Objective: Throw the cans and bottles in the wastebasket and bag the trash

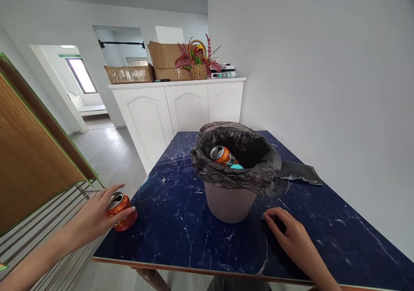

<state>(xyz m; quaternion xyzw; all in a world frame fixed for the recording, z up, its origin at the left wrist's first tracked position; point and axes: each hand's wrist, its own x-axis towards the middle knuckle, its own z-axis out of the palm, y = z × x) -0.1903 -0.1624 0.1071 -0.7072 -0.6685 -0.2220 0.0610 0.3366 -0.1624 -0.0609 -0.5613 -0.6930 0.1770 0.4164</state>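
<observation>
At the left edge of the blue marbled table (168, 239), my left hand (103, 209) has its thumb and fingers around an opened orange-red can (124, 225). The can stands on the tabletop. Near the table's centre is a pinkish-grey bin (229, 202) lined with a black plastic bag (216, 175). Inside it lie another orange can (223, 155) and something turquoise (236, 166), partly hidden. My right hand (287, 230) rests on the table to the right of the bin, fingers curled with thumb and fingertips together; whatever they may hold is hidden.
Flat black plastic (300, 172) lies right of the bin. Behind the table, a white cabinet (190, 105) carries cardboard boxes (129, 74), a flower basket (198, 71) and a bottle (226, 74). A metal rack (39, 226) and a wooden board (29, 157) stand left. A wall borders the right.
</observation>
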